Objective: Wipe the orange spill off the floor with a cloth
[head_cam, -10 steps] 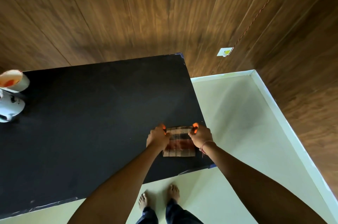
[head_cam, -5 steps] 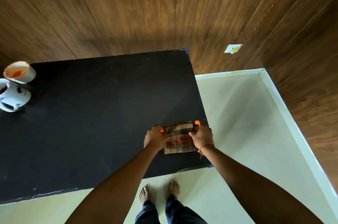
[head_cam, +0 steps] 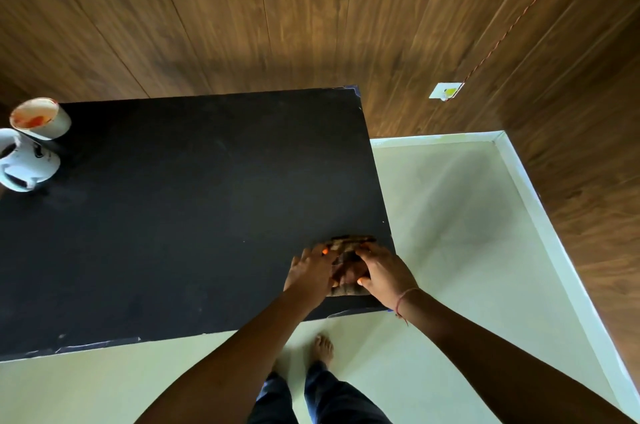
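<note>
**Both hands close in over the cloth on the table**

Half a second ago the 2 hands pinched the far corners of the cloth and kept it spread flat. Now they have moved inward and lie on top of it, so only its far edge and a strip at the near edge show. The left hand [head_cam: 310, 273] rests on the left part of the cloth [head_cam: 349, 243] with its fingers fairly straight, and it looks to be pressing down, not gripping. The right hand [head_cam: 384, 273] is arched over the right part, fingers curled at the far edge and thumb tucked at the near side, so it holds the cloth. Both forearms reach forward from the bottom of the view, wrists close together, and a thin bracelet [head_cam: 403, 299] sits on the right wrist.

My reading is that the cloth is being folded or gathered for pickup, so the wiping has not begun.

The cloth lies near the right front corner of the black table [head_cam: 190, 216]. At the far left of the table a cup [head_cam: 40, 119] with orange residue stands next to a white appliance [head_cam: 24, 164]. The pale floor [head_cam: 450, 233] shows no orange spill in view; bare feet [head_cam: 323, 349] stand just below the table edge.
</note>
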`<state>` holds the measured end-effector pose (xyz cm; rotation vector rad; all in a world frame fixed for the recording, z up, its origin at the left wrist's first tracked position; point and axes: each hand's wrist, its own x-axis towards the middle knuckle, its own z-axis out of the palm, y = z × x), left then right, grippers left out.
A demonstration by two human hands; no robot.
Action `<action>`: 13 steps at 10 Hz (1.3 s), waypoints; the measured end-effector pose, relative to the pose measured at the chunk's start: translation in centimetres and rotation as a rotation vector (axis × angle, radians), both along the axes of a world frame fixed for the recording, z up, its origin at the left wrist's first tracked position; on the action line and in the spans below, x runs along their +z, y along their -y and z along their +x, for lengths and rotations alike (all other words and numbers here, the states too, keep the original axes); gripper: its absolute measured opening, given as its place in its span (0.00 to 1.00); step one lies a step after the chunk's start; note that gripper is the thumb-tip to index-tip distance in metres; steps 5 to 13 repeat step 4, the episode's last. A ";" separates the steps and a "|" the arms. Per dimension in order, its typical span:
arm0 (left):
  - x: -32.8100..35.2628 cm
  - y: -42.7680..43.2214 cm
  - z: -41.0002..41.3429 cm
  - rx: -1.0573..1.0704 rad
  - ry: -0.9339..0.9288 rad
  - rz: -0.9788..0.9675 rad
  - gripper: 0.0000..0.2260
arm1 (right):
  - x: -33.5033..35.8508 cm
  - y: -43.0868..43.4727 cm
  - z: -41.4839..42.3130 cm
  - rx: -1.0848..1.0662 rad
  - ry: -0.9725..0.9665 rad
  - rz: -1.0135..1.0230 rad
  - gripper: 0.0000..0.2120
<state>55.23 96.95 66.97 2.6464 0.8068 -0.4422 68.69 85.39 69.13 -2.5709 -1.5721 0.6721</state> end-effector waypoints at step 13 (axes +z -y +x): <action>4.0 -1.9 -5.1 0.272 0.268 -0.094 0.20 | 2.9 -2.9 -4.6 -0.058 -0.015 0.176 0.19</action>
